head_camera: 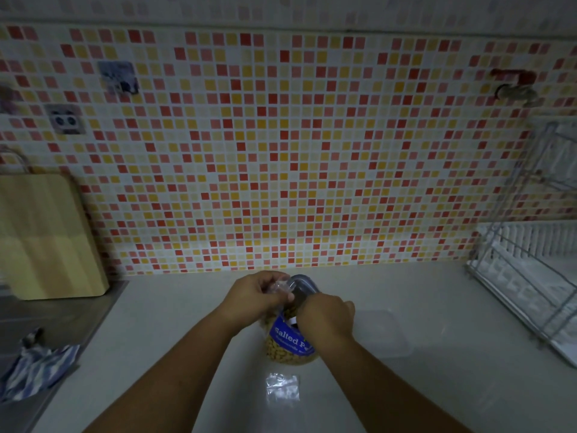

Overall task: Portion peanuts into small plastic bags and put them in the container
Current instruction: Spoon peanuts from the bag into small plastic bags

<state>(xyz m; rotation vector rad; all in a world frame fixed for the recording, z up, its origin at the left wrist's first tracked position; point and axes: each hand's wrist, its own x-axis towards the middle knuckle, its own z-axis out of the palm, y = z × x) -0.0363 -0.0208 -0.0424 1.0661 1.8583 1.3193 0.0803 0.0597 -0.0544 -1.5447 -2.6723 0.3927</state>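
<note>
The clear plastic peanut jar with a blue label (288,342) is near the middle of the bench (175,323), a little towards its front edge. Its long axis runs from that edge towards the tiled wall, with the base nearest the person and the dark-rimmed mouth end pointing away. The right hand (327,320) has its grip wrapped round the jar's upper part. The dim light hides whether a lid is on.

The left hand (254,295) pinches a small clear plastic bag (279,287) between thumb and fingers. It holds the bag just left of the jar's mouth, touching or nearly touching it.

By my reading this is the filling step, and it depends on the bag's opening sitting in line with the jar's axis, at or below the rim.

The clear rectangular plastic container (382,334) sits just right of the right hand, so that hand is nearer to it. A spare flat plastic bag (282,387) lies by the front edge.
</note>
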